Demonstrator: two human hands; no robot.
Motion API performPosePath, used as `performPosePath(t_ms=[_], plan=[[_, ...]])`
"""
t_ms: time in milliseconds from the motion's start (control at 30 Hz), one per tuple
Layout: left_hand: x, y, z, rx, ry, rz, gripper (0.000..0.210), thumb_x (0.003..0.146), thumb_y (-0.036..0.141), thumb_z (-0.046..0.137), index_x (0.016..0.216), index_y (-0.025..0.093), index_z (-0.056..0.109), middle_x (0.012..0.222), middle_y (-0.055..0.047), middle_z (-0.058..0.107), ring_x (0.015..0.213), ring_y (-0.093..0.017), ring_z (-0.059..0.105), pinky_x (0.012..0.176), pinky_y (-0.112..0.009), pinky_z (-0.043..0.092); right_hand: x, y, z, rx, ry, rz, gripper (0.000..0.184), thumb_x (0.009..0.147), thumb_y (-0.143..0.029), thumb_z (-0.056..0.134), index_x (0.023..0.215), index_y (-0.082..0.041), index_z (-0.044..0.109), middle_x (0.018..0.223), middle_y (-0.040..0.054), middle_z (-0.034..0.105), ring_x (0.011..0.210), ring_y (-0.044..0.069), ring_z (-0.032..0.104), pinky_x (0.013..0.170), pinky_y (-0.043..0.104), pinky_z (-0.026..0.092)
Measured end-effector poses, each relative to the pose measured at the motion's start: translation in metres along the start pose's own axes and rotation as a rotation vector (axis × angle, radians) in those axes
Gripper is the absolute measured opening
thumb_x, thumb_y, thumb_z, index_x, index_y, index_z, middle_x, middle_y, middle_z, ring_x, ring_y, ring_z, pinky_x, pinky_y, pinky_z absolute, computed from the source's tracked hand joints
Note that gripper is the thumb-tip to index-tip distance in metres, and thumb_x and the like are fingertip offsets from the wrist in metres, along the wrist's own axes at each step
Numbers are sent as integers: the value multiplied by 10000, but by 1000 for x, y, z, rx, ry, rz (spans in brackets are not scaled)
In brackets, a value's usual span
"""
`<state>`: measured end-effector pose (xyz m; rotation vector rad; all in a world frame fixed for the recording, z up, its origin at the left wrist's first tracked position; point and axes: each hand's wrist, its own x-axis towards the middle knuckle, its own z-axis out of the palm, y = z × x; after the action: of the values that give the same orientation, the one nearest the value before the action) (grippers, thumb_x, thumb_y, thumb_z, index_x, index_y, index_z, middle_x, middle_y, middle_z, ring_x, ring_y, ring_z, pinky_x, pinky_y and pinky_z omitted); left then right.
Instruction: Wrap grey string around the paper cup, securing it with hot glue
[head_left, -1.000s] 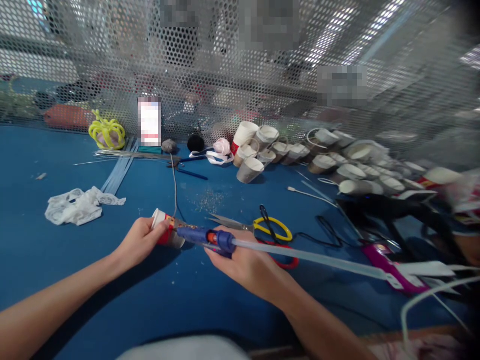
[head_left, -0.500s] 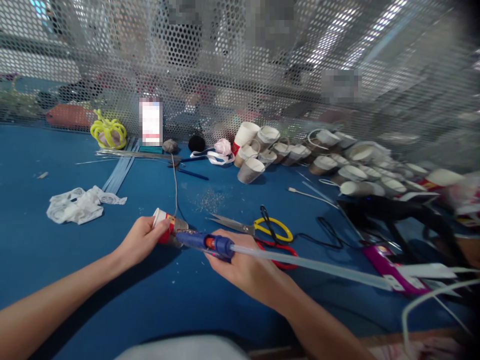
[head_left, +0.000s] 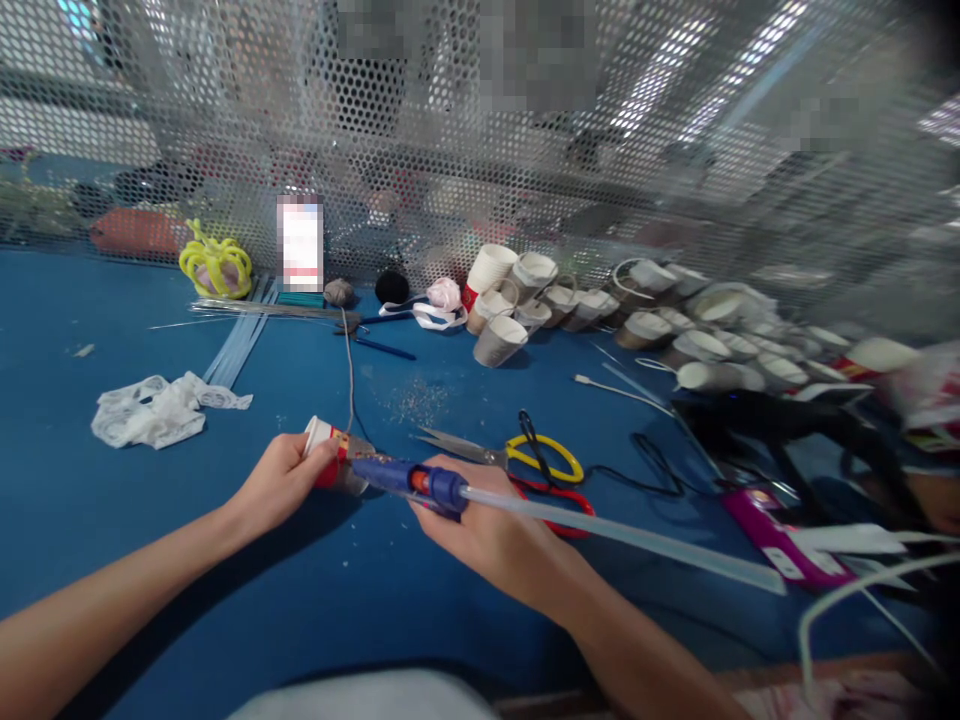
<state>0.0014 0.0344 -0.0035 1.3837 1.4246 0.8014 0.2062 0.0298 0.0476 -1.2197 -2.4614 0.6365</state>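
Note:
My left hand [head_left: 289, 472] is closed around a red and white paper cup [head_left: 318, 432] lying on its side, its rim to the left. Grey yarn covers part of the cup near its base, and a grey strand [head_left: 350, 375] runs from there to a small grey ball of yarn [head_left: 339, 292]. In my right hand [head_left: 472, 515] is a blue hot glue gun [head_left: 397, 476], with a long clear glue stick [head_left: 622, 535] sticking out of its back. The gun's front end is at the cup's wrapped side; whether the nozzle touches it is hidden.
Scissors [head_left: 544, 460] with yellow and red handles lie beyond my right hand. Wrapped paper cups [head_left: 501, 340] cluster at the back right. White lace [head_left: 150, 412], glue sticks [head_left: 244, 345], a phone [head_left: 300, 245] and a yellow basket-like piece [head_left: 215, 262] are at the left. Cables trail at right.
Both hands keep their hold on the cup and the glue gun. The gun's front has shifted very slightly along the cup; otherwise the view has only drifted a little.

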Motion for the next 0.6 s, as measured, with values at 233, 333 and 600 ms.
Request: performPosePath(t_ms=[233, 333, 600], plan=[[0, 2, 0, 19, 20, 3, 348, 736, 386, 364, 591, 106, 510, 470, 44, 401, 434, -71, 315, 419, -177, 243, 0, 1, 0, 0, 14, 14, 88, 726, -189, 455, 641, -176, 435, 577, -23, 479, 507, 92, 436, 481, 206, 329], [-1, 2, 0, -9, 5, 16, 343, 736, 380, 372, 619, 101, 533, 491, 30, 450, 448, -80, 360, 438, -178, 284, -1, 3, 2, 0, 12, -11, 75, 733, -200, 452, 662, -177, 446, 582, -25, 477, 508, 90, 430, 495, 210, 330], [-1, -5, -1, 53, 31, 52, 342, 732, 378, 383, 552, 110, 495, 456, 37, 388, 437, -76, 315, 422, -191, 254, 3, 8, 2, 4, 78, -23, 84, 710, -183, 464, 627, -179, 456, 567, -26, 490, 512, 98, 437, 507, 218, 356]])
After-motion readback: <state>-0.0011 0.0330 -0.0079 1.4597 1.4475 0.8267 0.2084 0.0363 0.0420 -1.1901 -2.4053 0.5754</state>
